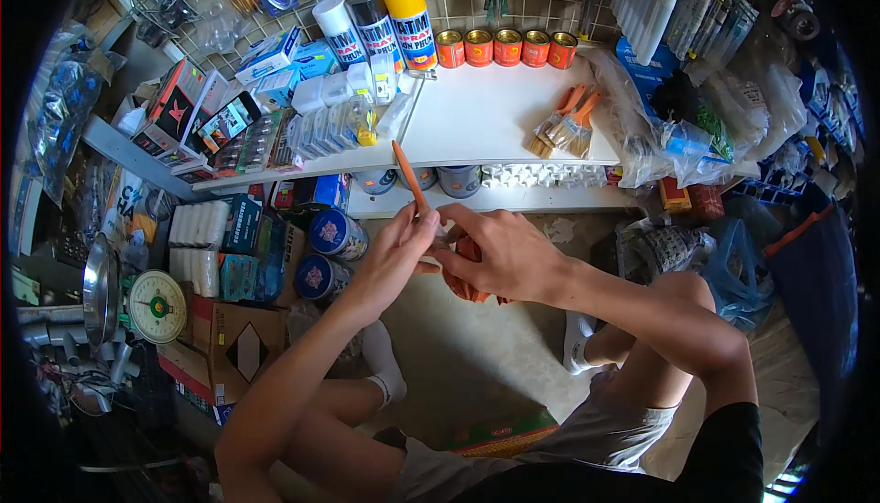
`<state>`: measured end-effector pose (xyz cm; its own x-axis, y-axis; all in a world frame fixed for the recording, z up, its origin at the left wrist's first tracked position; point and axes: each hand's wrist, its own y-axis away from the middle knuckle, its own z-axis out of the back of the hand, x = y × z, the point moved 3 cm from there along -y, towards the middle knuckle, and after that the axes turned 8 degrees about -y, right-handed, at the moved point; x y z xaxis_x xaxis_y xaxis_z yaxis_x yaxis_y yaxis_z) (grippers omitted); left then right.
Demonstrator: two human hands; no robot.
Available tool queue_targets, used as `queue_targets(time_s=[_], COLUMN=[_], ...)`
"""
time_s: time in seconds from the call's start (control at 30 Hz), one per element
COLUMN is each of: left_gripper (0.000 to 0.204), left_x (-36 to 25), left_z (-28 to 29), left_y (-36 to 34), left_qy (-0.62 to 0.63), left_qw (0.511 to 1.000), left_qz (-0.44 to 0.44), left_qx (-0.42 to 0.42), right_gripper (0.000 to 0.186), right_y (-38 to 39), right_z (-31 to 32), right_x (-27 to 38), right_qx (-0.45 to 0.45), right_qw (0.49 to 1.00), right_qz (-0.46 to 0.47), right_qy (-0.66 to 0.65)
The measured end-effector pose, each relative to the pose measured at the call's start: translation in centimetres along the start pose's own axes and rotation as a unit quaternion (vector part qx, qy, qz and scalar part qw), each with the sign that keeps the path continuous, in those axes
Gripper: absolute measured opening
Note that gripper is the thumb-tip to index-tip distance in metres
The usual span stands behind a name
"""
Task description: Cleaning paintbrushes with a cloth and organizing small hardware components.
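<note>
Both my hands meet over the floor just in front of the white shelf. In my left hand (401,244) is a slim paintbrush (410,176), its orange handle pointing up and away; the other end is mostly hidden by my fingers. My right hand (510,255) is closed around a crumpled orange-red cloth (469,276), with its fingertips close against the left hand's. On the shelf's right part lies a small pile of paintbrushes (566,127) with similar orange handles and pale bristles.
Along the back of the white shelf (477,118) stand three spray cans (376,31) and several small red tins (507,47). Clear packages (335,122) and a propped phone (227,121) are at left. Lower left are a dial scale (157,306) and blue-lidded tubs (337,234); plastic bags (738,251) lie right.
</note>
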<state>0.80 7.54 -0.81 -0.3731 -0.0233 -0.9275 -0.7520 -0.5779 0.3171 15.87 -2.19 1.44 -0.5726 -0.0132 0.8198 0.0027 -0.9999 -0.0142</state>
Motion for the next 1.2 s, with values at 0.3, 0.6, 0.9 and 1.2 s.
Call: queue_targets(time_s=[0.3, 0.6, 0.9, 1.2], left_gripper=[0.05, 0.057, 0.061, 0.053], left_x=[-1.0, -1.9, -2.6, -2.3], left_z=[-0.4, -1.5, -2.5, -1.9], left_y=[0.1, 0.9, 2.4, 2.2], left_qy=[0.054, 0.021, -0.004, -0.031], left_qw=[0.994, 0.988, 0.992, 0.99], left_qz=[-0.04, -0.083, -0.067, -0.084], left_qx=[0.09, 0.126, 0.105, 0.104], right_gripper=[0.024, 0.026, 0.025, 0.017], right_y=[-1.1, -1.4, -3.1, -3.0], right_z=[2.6, 1.4, 4.3, 4.6], right_x=[-1.2, -0.5, -1.6, -1.8], right_qx=[-0.177, -0.28, -0.349, -0.3], right_qw=[0.962, 0.952, 0.91, 0.88], right_qz=[0.146, 0.125, 0.157, 0.274], right_qy=[0.15, 0.004, 0.16, 0.245])
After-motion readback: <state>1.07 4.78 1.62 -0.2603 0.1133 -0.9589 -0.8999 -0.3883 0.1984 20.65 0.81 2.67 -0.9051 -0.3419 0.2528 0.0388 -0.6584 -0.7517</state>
